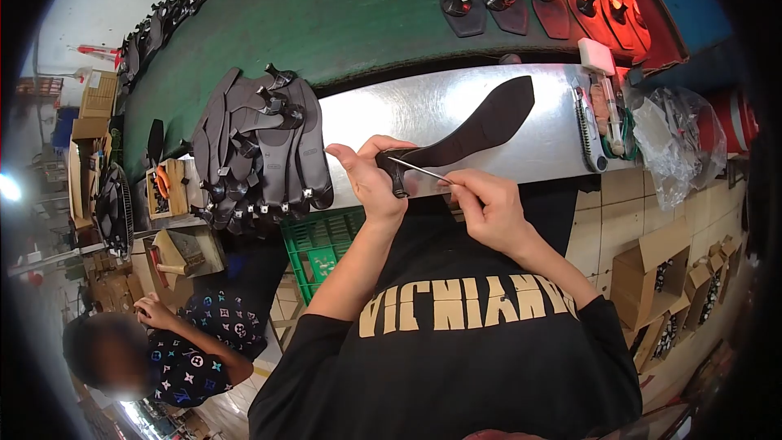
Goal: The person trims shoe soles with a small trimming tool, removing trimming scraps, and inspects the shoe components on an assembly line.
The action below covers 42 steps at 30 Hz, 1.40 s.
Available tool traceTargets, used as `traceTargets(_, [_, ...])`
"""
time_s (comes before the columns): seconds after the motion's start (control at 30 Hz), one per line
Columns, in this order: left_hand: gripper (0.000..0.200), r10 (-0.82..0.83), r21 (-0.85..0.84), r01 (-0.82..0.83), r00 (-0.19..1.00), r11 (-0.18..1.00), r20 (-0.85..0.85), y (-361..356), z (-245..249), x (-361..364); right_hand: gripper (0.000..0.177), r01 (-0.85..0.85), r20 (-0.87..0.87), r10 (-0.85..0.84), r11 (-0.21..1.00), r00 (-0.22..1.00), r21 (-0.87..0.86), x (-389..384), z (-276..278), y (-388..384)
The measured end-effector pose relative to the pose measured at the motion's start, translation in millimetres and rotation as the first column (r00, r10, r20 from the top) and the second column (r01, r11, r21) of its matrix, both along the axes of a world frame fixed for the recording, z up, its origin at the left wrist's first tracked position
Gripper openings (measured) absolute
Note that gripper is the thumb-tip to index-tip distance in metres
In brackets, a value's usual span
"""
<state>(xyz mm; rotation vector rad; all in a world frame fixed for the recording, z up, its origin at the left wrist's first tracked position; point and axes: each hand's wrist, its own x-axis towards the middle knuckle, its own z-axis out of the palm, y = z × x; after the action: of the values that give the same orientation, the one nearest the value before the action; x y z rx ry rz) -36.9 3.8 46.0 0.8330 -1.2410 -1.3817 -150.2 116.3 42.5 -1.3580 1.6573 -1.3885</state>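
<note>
just above the near side of the metal bench (371,114), a dark shoe sole (481,122) was held out at a slant, its broad toe end pointing up and to the right over the shiny surface and its heel end close to the wearer's body. the left hand (376,179) had hold of that heel end: its fingers were partly curled around and behind it, while the thumb stood away from the sole, so the hand was about half open. a glossy black heel (398,183) projected toward the wearer beside the palm. the right hand (493,208) was nearly closed, with a thin metal tool (423,169) pinched between thumb and fingers; the tool's tip lay at the heel end of the sole, though whether it pressed in or only touched could not be told.

left of the hands, a heap of dark soles with heels (305,147) was piled on the bench. at the bench's right end were a box cutter (588,130) and a white block (597,57), with a clear plastic bag (680,147) just beyond. across the green table (326,16) behind, a row of heeled soles (505,8) lay at the far right, some lit red. a green crate (314,253) sat below the heap, and at lower left was another person in a patterned shirt (195,358), one hand raised near the chin.
</note>
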Motion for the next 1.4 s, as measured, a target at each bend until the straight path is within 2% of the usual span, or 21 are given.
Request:
traceTargets(0.13, [0.087, -0.108, 0.349, 0.129, 0.991, 0.928, -0.079, -12.2, -2.2, 9.3, 0.01, -0.058, -0.167, 0.032, 0.986, 0.985, -0.155, 7.7, 2.8, 0.2])
traceTargets(0.23, [0.065, -0.108, 0.554, 0.318, 0.919, 0.77, -0.379, -19.0, 0.6, 17.0, 0.009, -0.178, -0.199, 0.137, 0.962, 0.97, -0.205, 14.8, 14.8, 7.2])
traceTargets(0.33, [0.07, 0.057, 0.759, 0.377, 0.878, 0.531, -0.475, -22.2, 19.0, 1.0, 0.007, 0.042, -0.148, -0.062, 0.99, 0.987, -0.132, 7.5, 12.1, 1.9])
traceTargets(0.37, [0.067, -0.024, 0.786, 0.302, 0.939, 0.54, -0.344, -17.0, 16.7, 1.2, 0.005, 0.091, -0.189, -0.112, 0.989, 0.976, -0.117, 2.3, 9.4, -0.9])
traceTargets(0.47, [0.044, 0.09, 0.683, 0.567, 0.735, 0.461, -0.672, -11.6, -9.1, -1.2, 0.003, 0.081, -0.219, -0.098, 0.993, 0.971, -0.088, 4.5, 5.4, -6.4])
traceTargets(0.67, [0.032, 0.077, 0.54, 0.692, 0.58, 0.479, -0.811, -29.8, -23.7, 5.1, 0.004, -0.077, -0.213, 0.047, 0.988, 0.976, -0.135, 22.7, 6.5, -2.1])
traceTargets(0.7, [0.028, 0.086, 0.605, 0.611, 0.664, 0.51, -0.743, -37.7, -16.3, 8.0, 0.004, -0.15, -0.226, 0.114, 0.977, 0.968, -0.153, 27.9, 5.3, 0.4])
traceTargets(0.73, [0.023, 0.243, 0.746, 0.459, 0.748, 0.482, -0.617, -50.8, -4.0, 11.5, 0.005, -0.22, -0.247, 0.174, 0.96, 0.953, -0.173, 31.7, 4.6, 1.2])
traceTargets(0.8, [0.033, 0.252, 0.673, 0.248, 0.794, 0.697, -0.553, -81.7, 11.5, 44.2, 0.005, -0.153, -0.183, 0.121, 0.973, 0.976, -0.172, 28.4, 6.2, -1.5])
traceTargets(0.83, [0.041, 0.467, 0.756, 0.127, 0.716, 0.643, -0.518, -106.3, 26.0, 59.9, 0.005, -0.072, -0.185, 0.044, 0.987, 0.982, -0.145, 15.0, 8.5, -4.4])
traceTargets(0.9, [0.059, 0.319, 0.601, 0.066, 0.799, 0.797, -0.51, -135.1, 40.9, 118.0, 0.005, 0.099, -0.192, -0.118, 0.99, 0.974, -0.104, -18.2, 12.4, -6.9])
traceTargets(0.93, [0.069, 0.322, 0.55, -0.093, 0.885, 0.83, -0.337, -148.5, 42.7, 148.1, 0.006, 0.183, -0.189, -0.198, 0.979, 0.962, -0.09, -34.6, 12.9, -6.1])
traceTargets(0.97, [0.078, 0.462, 0.587, -0.261, 0.859, 0.766, -0.221, -152.4, 62.6, 159.1, 0.007, 0.267, -0.177, -0.276, 0.961, 0.945, -0.074, -49.0, 12.1, -4.6])
traceTargets(1.0, [0.084, 0.386, 0.55, -0.218, 0.898, 0.806, -0.21, -164.5, 63.2, 188.3, 0.009, 0.331, -0.192, -0.338, 0.941, 0.921, -0.069, -62.3, 9.8, -1.9])
traceTargets(1.07, [0.076, 0.546, 0.203, -0.56, 0.829, 0.803, 0.125, -170.2, 63.2, 219.7, 0.014, 0.457, -0.218, -0.458, 0.888, 0.862, -0.06, -88.3, 1.7, 4.0])
traceTargets(1.13, [0.06, 0.556, -0.282, -0.484, 0.647, 0.828, 0.521, -171.2, 49.8, 258.1, 0.019, 0.503, -0.323, -0.511, 0.857, 0.797, -0.114, -111.3, -16.4, 7.4])
traceTargets(1.17, [0.045, 0.559, -0.412, -0.378, 0.566, 0.829, 0.606, -168.1, 52.5, 261.3, 0.022, 0.542, -0.377, -0.55, 0.829, 0.745, -0.14, -121.3, -27.6, 11.0])
traceTargets(1.2, [0.042, 0.67, -0.682, -0.178, 0.469, 0.71, 0.575, -195.9, 29.7, 292.6, 0.024, 0.537, -0.432, -0.52, 0.839, 0.737, -0.094, -127.9, -37.4, 13.6])
traceTargets(1.27, [0.04, 0.914, -0.911, 0.085, -0.059, 0.404, 0.4, -162.0, 53.0, 209.5, 0.028, 0.55, -0.514, -0.476, 0.835, 0.713, -0.01, -140.9, -53.3, 18.0])
traceTargets(1.33, [0.041, 0.688, -0.73, -0.198, 0.557, 0.654, 0.465, -132.4, 63.0, 109.2, 0.036, 0.552, -0.55, -0.42, 0.829, 0.722, 0.091, -145.6, -58.7, 16.2])
traceTargets(1.4, [0.038, 0.303, -0.437, -0.066, 0.811, 0.897, 0.501, -105.2, 67.0, 16.6, 0.042, 0.584, -0.616, -0.436, 0.81, 0.656, 0.048, -148.0, -53.7, 14.0])
